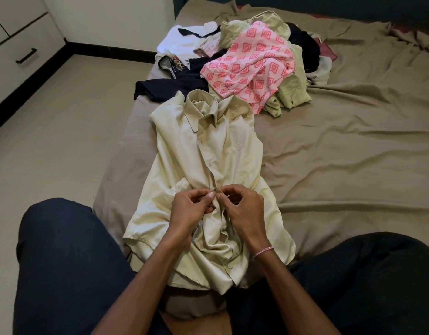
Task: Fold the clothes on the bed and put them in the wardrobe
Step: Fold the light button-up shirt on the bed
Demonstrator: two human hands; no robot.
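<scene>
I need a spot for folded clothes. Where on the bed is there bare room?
The bed is bare right of the cream shirt, nearer than the clothes pile. The strip left of the shirt is narrow; the far left corner is crowded.

A cream shirt (208, 153), a pink garment (252, 66) printed with white-framed diamonds, a navy garment (174, 85) and a white top (184, 39) colour a taupe bedsheet (353, 141), beside dark blue trousers (63, 262) and a pink-and-white wrist thread (263, 252).
</scene>
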